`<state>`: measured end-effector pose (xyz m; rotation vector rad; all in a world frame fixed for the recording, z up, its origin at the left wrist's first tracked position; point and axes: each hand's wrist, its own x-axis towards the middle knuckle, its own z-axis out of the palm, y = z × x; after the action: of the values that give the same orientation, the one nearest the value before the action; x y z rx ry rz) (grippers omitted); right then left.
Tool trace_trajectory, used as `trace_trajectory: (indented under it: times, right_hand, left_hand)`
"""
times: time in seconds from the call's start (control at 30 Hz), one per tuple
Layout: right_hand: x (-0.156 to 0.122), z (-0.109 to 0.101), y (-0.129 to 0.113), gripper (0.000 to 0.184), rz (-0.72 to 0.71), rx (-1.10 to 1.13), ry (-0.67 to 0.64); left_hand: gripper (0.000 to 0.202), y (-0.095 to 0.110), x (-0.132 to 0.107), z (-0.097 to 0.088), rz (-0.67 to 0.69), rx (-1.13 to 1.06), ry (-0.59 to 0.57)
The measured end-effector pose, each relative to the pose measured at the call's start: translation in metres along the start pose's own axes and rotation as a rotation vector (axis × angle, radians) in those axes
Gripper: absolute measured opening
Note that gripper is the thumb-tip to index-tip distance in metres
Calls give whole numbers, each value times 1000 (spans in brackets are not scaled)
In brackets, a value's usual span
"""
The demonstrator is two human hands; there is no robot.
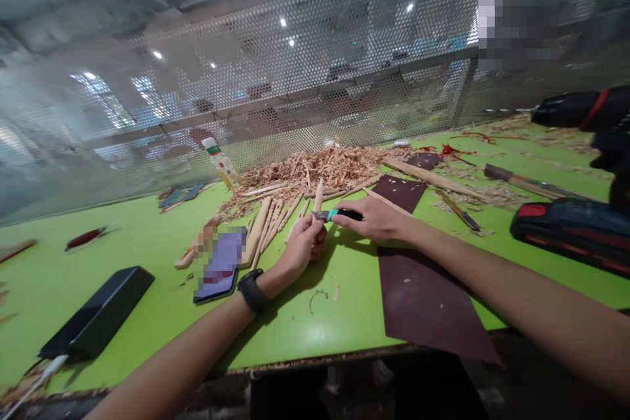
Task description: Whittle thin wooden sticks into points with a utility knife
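Left hand [300, 241] holds stick [319, 194] | green table [290, 338]: shavings [319, 167] | perforated screen [305, 79] behind

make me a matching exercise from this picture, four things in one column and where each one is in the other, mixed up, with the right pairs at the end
Things:
1. knife
2. pointed wooden stick
3. large sandpaper sheet
4. cordless drill

Places:
A. past the table's front edge at one corner
B. in the right hand
C. at the picture's right edge
D. in the left hand

Pairs: 1-B, 2-D, 3-A, 4-C
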<state>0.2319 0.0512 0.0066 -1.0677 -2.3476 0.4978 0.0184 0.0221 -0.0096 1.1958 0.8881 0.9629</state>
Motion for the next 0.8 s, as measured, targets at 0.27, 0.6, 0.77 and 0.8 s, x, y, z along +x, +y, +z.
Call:
trace_trajectory:
  times: [0.27,0.6,0.77,0.8]
  right_hand:
    - [3,4,11,51,-22,-237,91]
    - [5,9,7,52,-17,-349,132]
    - [5,8,6,50,-22,-388,141]
    - [5,8,6,50,-28,-395,147]
  left_hand:
    - [34,3,1,1,-54,38,78]
    - [34,4,7,-1,-132,29,135]
    - [41,3,8,0,-146,32,132]
    - [42,4,7,1,-150,33,128]
